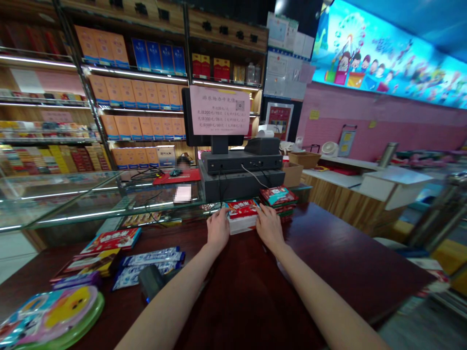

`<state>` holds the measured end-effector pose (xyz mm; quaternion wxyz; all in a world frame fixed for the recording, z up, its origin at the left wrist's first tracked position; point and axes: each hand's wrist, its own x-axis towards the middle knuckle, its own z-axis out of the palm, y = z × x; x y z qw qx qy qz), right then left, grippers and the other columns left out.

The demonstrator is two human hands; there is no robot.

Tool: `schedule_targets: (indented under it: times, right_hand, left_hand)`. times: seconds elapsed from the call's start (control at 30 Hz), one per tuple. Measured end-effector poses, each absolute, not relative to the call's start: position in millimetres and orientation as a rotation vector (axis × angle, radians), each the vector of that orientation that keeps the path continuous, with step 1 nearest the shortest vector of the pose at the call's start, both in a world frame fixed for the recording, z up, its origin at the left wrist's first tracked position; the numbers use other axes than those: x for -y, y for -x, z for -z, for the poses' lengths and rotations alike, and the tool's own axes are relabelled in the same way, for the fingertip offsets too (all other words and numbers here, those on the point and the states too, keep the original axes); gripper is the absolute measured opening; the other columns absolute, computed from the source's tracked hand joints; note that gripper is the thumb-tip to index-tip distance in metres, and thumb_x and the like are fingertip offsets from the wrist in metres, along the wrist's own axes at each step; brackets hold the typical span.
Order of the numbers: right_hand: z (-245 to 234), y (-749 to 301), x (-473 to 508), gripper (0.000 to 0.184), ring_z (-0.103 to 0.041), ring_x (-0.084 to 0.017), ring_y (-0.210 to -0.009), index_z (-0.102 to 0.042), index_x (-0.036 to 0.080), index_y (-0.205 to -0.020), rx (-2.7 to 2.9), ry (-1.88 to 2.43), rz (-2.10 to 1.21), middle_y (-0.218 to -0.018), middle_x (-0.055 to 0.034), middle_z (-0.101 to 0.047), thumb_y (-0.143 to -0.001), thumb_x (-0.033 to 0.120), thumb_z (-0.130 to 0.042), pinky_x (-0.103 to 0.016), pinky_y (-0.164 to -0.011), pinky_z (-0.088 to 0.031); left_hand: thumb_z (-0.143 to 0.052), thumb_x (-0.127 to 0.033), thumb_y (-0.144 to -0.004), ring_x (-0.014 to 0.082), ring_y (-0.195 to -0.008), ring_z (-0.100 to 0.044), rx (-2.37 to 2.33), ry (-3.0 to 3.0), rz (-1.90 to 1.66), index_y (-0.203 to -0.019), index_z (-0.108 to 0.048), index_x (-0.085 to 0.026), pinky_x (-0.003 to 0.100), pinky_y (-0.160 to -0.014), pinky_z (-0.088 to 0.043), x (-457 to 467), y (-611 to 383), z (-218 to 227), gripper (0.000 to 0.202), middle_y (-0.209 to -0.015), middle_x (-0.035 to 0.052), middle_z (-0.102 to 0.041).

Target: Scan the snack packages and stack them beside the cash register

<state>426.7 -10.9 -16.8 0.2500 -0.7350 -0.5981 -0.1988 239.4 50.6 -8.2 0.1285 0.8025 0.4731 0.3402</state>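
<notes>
Both my arms reach forward over a dark red wooden counter (328, 262). My left hand (218, 228) and my right hand (269, 227) press against the two sides of a stack of flat packets with a red-and-white packet (242, 212) on top. The fingers of both hands curl round the stack's edges. Just to the right lies a second stack of red and teal packets (279, 197), touching the base of a black cash register (241, 170).
Blue-white snack packets (151, 265), red and yellow packets (109, 240), a dark scanner (150, 282) and a colourful round toy (51, 316) lie at the counter's left. A glass display case (73, 199) stands behind. Shelves of orange boxes (138, 95) fill the back wall.
</notes>
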Motion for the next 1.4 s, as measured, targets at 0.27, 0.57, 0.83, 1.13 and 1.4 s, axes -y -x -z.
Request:
schedule_targets:
  times: [0.27,0.57,0.83,1.13,1.4]
  right_hand:
    - [16,-425,11,0.045,-0.044,-0.03,-0.129,-0.06,0.014,-0.136,1.639,2.018,0.527,-0.146,-0.013,-0.056,-0.094,0.015,-0.044,-0.042,-0.098,-0.044]
    - [13,-422,14,0.049,-0.044,-0.03,-0.129,-0.058,0.014,-0.137,1.647,1.974,0.514,-0.147,-0.0134,-0.055,-0.091,0.01,-0.043,-0.045,-0.099,-0.045]
    - [9,-402,14,0.05,-0.043,-0.03,-0.132,-0.057,0.014,-0.138,1.706,1.905,0.509,-0.149,-0.0128,-0.053,-0.09,0.009,-0.043,-0.043,-0.1,-0.044]
    - [3,-363,3,0.05,-0.043,-0.028,-0.134,-0.058,0.014,-0.137,1.804,1.799,0.487,-0.145,-0.0121,-0.057,-0.09,0.008,-0.044,-0.044,-0.106,-0.041]
    - [1,-318,-9,0.05,-0.043,-0.028,-0.135,-0.059,0.017,-0.138,1.906,1.705,0.441,-0.147,-0.0101,-0.056,-0.091,0.01,-0.045,-0.046,-0.11,-0.039]
  left_hand:
    - [-0.044,-0.007,-0.089,0.0224,-0.127,-0.053,-1.382,-2.347,-0.962,-0.127,-0.054,-0.025,0.041,-0.107,-0.035,-48,-238,6,0.043,-0.129,0.0055,-0.067]
    - [-0.045,-0.009,-0.09,0.023,-0.129,-0.052,-1.398,-2.359,-0.931,-0.131,-0.052,-0.025,0.042,-0.107,-0.035,-45,-233,0,0.045,-0.13,0.0079,-0.066]
    - [-0.048,-0.008,-0.089,0.0227,-0.128,-0.053,-1.409,-2.371,-0.96,-0.131,-0.053,-0.025,0.04,-0.105,-0.038,-45,-211,-7,0.046,-0.129,0.0079,-0.066]
    - [-0.047,-0.009,-0.09,0.0228,-0.127,-0.054,-1.487,-2.382,-0.993,-0.128,-0.055,-0.026,0.041,-0.104,-0.04,-51,-161,-20,0.042,-0.13,0.0066,-0.066]
    - [-0.049,-0.011,-0.09,0.0226,-0.127,-0.055,-1.618,-2.363,-0.998,-0.127,-0.056,-0.026,0.041,-0.106,-0.039,-58,-105,-30,0.041,-0.127,0.0068,-0.068]
